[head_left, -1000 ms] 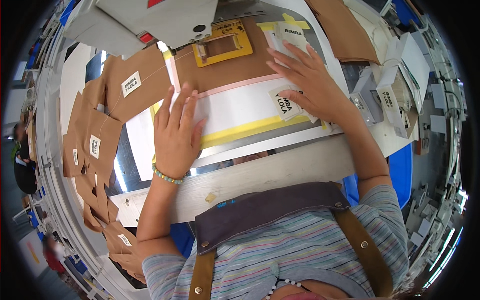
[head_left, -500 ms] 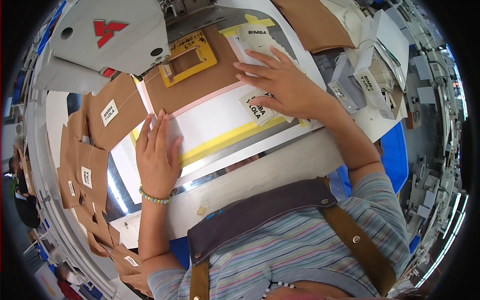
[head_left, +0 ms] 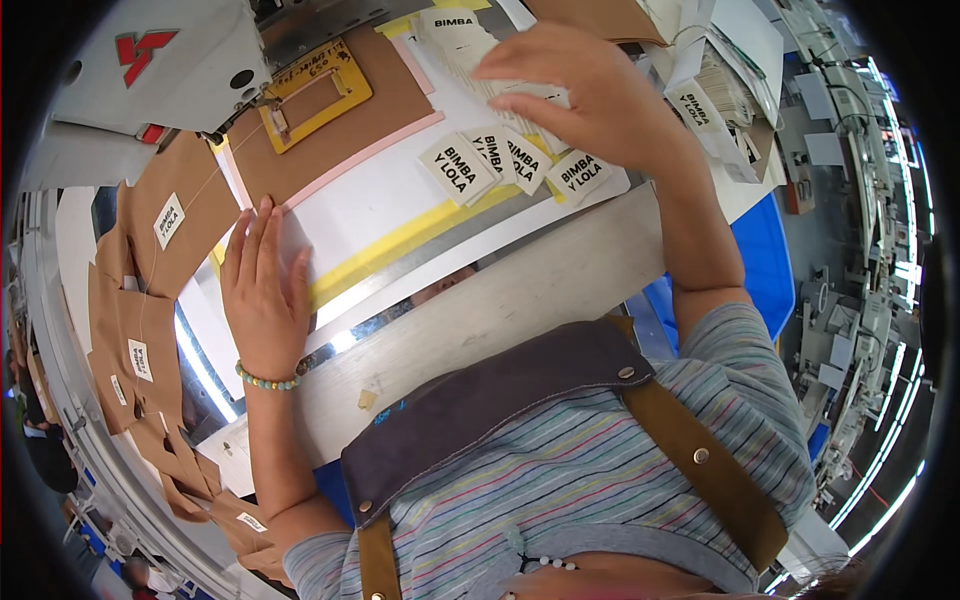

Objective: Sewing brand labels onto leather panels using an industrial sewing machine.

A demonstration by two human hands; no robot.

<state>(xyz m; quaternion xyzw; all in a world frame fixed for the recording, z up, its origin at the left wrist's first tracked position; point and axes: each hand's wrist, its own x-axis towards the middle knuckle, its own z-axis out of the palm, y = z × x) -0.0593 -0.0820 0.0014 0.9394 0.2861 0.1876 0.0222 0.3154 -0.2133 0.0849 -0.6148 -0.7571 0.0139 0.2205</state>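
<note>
My left hand point(head_left: 265, 295) lies flat with fingers stretched out, fingertips at the near-left corner of a brown fabric piece point(head_left: 398, 85) lined with pink strips. On that fabric, under the head of a white sewing machine point(head_left: 190, 95), sits a yellow frame point(head_left: 358, 90) with a rectangular window. My right hand point(head_left: 590, 95) hovers over a pile of white labels point(head_left: 462, 48), its thumb and fingers apart; no label shows between them. Several loose white labels point(head_left: 457, 170) lie fanned out in front of the right hand. The far fingers of that hand overlap one another.
Brown pieces with sewn white labels point(head_left: 169, 220) hang in a thread-linked chain at the left. Yellow tape point(head_left: 385, 250) borders the white work sheet. A white box of labels point(head_left: 715, 105) stands at right, near folded brown fabric point(head_left: 600, 18). A blue bin point(head_left: 765, 260) sits below the table edge.
My right hand has lifted off the fabric's right edge and moved right over the labels. More loose labels show spread out. My left hand stays at the fabric corner; the whole view has shifted.
</note>
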